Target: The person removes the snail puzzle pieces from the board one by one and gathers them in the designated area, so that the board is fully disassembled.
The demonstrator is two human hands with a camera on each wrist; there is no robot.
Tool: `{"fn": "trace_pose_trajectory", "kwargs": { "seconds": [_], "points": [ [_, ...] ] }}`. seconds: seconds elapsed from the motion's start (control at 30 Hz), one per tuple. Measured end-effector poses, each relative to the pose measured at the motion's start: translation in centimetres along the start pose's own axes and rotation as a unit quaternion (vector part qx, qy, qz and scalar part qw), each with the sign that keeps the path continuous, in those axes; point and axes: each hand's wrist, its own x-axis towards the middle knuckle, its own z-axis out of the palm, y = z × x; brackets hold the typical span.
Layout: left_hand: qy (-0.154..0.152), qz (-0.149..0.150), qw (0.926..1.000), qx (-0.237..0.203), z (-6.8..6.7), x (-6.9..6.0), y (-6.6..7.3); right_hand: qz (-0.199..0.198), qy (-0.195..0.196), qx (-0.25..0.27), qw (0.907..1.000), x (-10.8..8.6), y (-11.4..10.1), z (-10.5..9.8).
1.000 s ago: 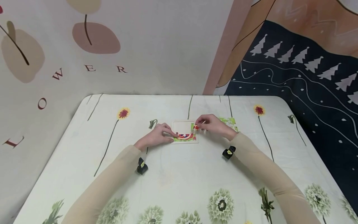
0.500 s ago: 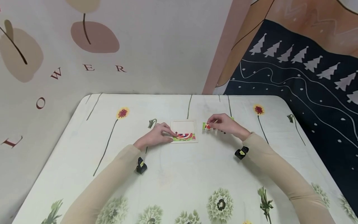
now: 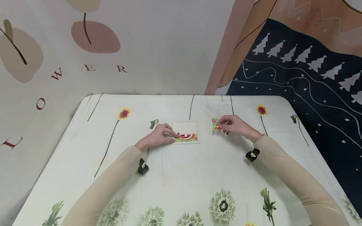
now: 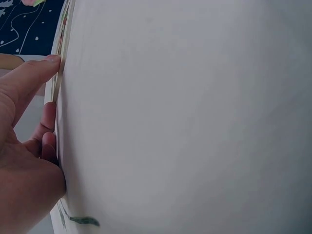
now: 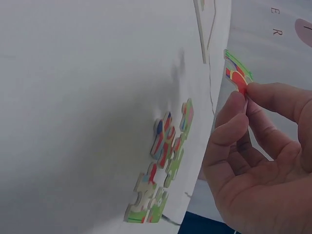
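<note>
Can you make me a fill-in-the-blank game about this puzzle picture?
1. The right hand pinches one puzzle ____.
2. In the head view, the loose pieces lie to the ____ of the puzzle frame, which the left hand touches.
3. On the pale backdrop, the letters run L, O, W, E, ____.

Missing words: piece; right; R.

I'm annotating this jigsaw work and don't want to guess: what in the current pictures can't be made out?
Loose pieces: head view, the right hand hides some, so no full count there.
Board: left wrist view, seen nearly edge-on, its picture unreadable; right wrist view, the top edge cuts it off.
Held piece: right wrist view, the grip hides part of it.
Left hand: left wrist view, cut off by the left edge.
</note>
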Motion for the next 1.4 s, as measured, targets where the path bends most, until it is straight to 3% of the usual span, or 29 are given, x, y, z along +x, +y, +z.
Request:
{"fn": "trace_pose_trajectory", "kwargs": {
  "seconds": [0.53,1.0,1.4],
  "points": [
    [0.000,-0.002,1.0000,0.002,0.0,0.0,-0.1,0.006,-0.011,-0.016,0.9998,0.7,1.4,0.1],
    [0.002,0.006,0.9999,0.015,0.0,0.0,-0.1,-0.012,0.016,-0.065,0.9977,1.4,2.0,0.3],
    [0.003,0.001,0.9998,0.019,0.0,0.1,0.0,-0.004,0.020,-0.080,0.9966,1.6,2.3,0.5]
  ]
}}
